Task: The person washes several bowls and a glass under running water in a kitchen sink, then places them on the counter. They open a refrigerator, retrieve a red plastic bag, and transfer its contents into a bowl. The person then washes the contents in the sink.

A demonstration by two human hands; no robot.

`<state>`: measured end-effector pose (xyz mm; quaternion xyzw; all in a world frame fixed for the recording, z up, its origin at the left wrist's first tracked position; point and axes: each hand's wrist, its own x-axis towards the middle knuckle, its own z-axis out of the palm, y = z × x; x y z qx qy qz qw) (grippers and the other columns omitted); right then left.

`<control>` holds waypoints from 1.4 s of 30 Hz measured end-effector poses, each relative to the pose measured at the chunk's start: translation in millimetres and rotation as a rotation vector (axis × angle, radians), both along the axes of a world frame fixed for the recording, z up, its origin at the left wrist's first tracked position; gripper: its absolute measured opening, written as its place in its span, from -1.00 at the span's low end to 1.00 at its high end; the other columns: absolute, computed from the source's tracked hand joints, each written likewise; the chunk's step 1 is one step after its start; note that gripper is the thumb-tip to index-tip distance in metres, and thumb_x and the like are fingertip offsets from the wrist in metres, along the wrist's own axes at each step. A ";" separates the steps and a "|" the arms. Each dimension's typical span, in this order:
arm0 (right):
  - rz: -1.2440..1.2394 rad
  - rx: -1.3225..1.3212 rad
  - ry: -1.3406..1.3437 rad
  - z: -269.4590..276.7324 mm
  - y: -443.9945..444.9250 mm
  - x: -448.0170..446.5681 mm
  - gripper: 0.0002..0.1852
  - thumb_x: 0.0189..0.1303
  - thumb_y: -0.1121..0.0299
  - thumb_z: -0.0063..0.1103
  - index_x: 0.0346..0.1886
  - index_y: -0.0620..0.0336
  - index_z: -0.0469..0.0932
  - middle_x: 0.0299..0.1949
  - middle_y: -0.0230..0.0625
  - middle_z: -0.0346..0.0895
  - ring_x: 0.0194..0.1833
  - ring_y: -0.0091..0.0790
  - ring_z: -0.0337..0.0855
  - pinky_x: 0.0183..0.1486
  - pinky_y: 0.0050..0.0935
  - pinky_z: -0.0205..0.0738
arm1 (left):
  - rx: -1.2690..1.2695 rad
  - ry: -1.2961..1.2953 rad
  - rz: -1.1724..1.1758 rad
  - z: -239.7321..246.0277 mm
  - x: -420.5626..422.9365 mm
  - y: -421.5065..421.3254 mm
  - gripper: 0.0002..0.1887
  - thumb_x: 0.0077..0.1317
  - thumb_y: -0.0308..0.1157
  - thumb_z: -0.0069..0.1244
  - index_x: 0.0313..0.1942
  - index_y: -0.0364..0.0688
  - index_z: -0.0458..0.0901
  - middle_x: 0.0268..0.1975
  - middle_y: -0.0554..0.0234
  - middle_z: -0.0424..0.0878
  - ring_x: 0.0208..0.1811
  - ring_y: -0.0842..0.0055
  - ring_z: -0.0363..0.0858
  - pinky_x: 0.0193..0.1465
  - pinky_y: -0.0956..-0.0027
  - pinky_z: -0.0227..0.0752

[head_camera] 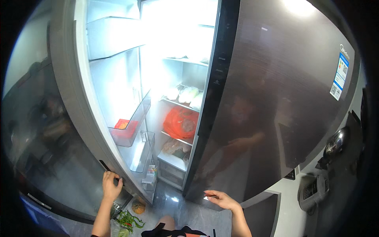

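Note:
The left refrigerator door (88, 118) stands open, its lit inside in view. My left hand (112, 185) grips the edge of this door near its lower part, fingers in the recessed handle. My right hand (220, 200) is by the lower edge of the closed right door (251, 103), fingers apart and holding nothing; whether it touches the door I cannot tell. On the inner shelves lie wrapped pale vegetables (188, 94), a red plastic bag (180, 123) with something in it, and a clear bag (174, 147) of food. A red package (124, 129) rests in a door bin.
On the floor at the lower left lie green chili peppers (128, 219), a small pumpkin (138, 206) and a bagged leafy vegetable (123, 232). A lower door bin holds small boxes (150, 174). At the right are a rice cooker (314, 189) and a shiny metal pot or lid (336, 142).

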<state>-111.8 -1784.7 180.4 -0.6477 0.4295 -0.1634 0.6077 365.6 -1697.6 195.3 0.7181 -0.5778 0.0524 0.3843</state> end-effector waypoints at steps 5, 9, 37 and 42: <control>-0.005 -0.009 -0.029 -15.4 -10.7 9.6 -0.55 0.34 0.27 0.11 0.26 0.16 0.40 0.10 -0.25 0.54 0.10 -0.45 0.51 0.15 -0.50 0.36 | -0.043 0.202 0.178 -35.2 -27.3 2.9 -0.77 0.00 -0.57 0.07 -0.28 -0.29 0.49 -0.13 -0.01 0.48 0.07 0.07 0.37 0.19 0.12 0.20; -0.028 0.041 -0.001 -29.0 -27.6 17.2 -0.53 0.36 0.23 0.09 0.28 0.16 0.38 0.10 -0.22 0.54 0.12 -0.44 0.50 0.15 -0.49 0.37 | -0.234 0.246 0.166 -55.8 -117.3 -33.1 -0.52 0.02 -0.53 0.03 0.03 -0.24 0.43 0.31 -0.13 0.17 0.36 -0.04 0.07 0.39 -0.02 -0.08; -0.084 -0.160 0.102 -66.8 -123.4 112.3 -0.58 0.27 0.22 0.16 0.14 0.20 0.46 0.00 -0.07 0.58 -0.02 -0.23 0.61 0.02 -0.31 0.46 | 0.288 -0.217 0.059 -195.8 -91.2 -537.7 -0.64 0.24 -0.27 -0.03 0.02 -0.19 0.46 -0.08 0.05 0.57 0.00 0.19 0.51 0.01 0.09 0.37; -0.073 -0.149 0.108 -68.2 -132.8 118.9 -0.57 0.27 0.23 0.16 0.15 0.20 0.47 0.00 -0.10 0.59 -0.01 -0.23 0.60 0.02 -0.29 0.45 | 0.129 -0.073 -0.055 -178.6 -104.6 -557.2 -0.61 0.00 -0.41 0.13 -0.10 -0.21 0.51 -0.01 0.13 0.53 0.03 0.20 0.47 0.03 0.08 0.34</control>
